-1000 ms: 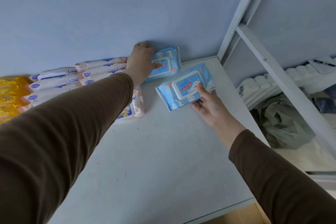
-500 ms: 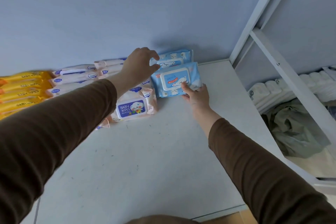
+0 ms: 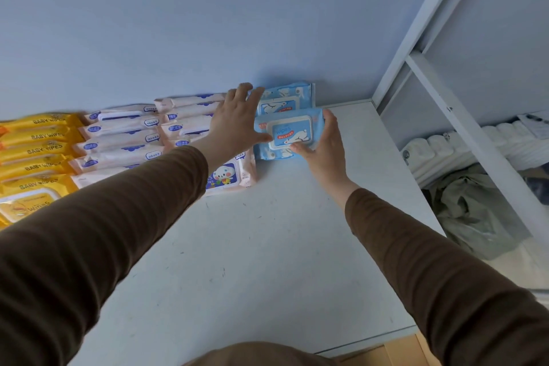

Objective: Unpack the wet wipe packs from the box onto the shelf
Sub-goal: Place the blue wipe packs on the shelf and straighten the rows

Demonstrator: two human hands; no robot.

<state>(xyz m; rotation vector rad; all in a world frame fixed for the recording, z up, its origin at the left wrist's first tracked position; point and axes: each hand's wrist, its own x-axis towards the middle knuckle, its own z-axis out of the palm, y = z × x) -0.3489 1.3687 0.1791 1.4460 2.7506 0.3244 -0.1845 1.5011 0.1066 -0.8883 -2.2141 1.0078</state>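
- Front blue pack (image 3: 289, 135): on the shelf (image 3: 267, 246), leaning on rear blue pack (image 3: 285, 98).
- Right hand (image 3: 323, 145): grips its right edge.
- Left hand (image 3: 237, 125): fingers spread wide, thumb at its left edge.

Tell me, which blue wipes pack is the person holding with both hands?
The front blue pack, the one showing its white lid with "wipes". The left hand and right hand touch its sides. The other blue pack stands behind it against the wall.
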